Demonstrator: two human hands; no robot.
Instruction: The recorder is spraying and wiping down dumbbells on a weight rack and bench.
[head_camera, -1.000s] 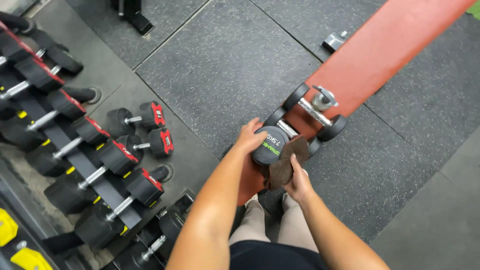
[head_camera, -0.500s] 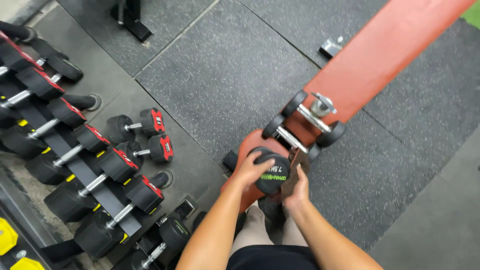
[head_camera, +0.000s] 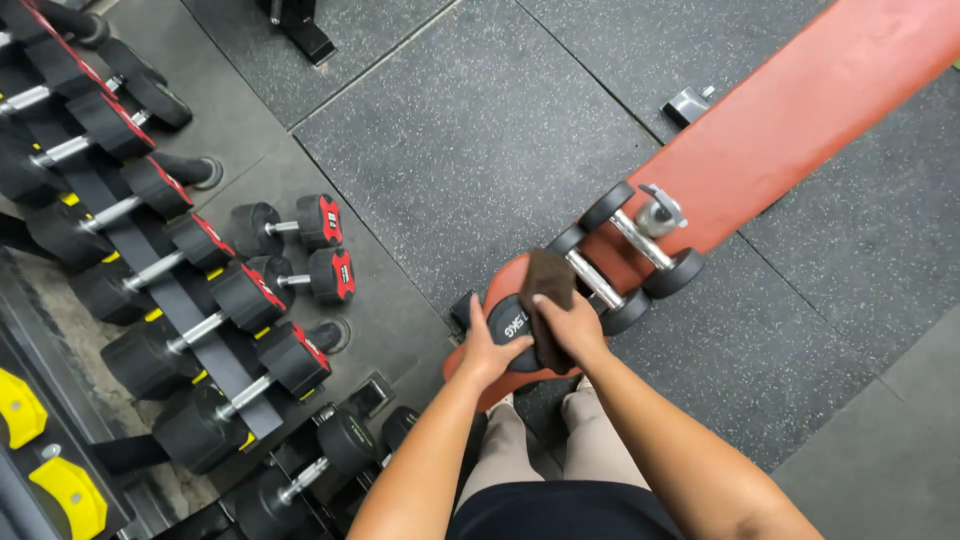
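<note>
Standing over the red bench (head_camera: 800, 130), looking straight down.

Left hand (head_camera: 488, 352) cupping the near side of a black dumbbell (head_camera: 510, 322), fingers curled closed round the head's edge, apparently steadying it against rolling. Dumbbell resting on the bench's lower red pad, just beside the foam rollers (head_camera: 625, 255) and their steel bar.

Right hand (head_camera: 572, 325) pressing a brown cloth (head_camera: 545, 290) flat over the dumbbell's top, fingers spread and bent down onto it, palm bearing the cloth against the rubber; cloth draping up toward the rollers. Looking like a wiping hold: one hand bracing, the other rubbing.

Rack (head_camera: 150, 260) of black dumbbells with red end caps filling the left, handles angled in a row. Two loose small ones (head_camera: 300, 245) lying on the rubber floor (head_camera: 480, 140) beside the rack. Yellow weights (head_camera: 45, 450) showing at the lower left edge. Own legs visible below the arms.
</note>
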